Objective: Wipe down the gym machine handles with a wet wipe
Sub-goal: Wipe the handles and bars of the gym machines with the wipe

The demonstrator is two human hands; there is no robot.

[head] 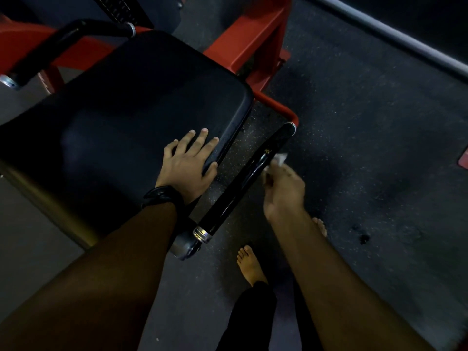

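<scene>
White wipe (279,158) is pinched in the right hand (283,188) and pressed against the black handle (238,191) toward its upper end. The seat (126,102) corner beside it is covered by the left hand (188,164), laid flat with fingers spread.

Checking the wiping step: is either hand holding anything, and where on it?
The right hand pinches the wet wipe by its near end, at the black handle's side. The left hand rests flat on the seat pad, holding nothing.
</scene>
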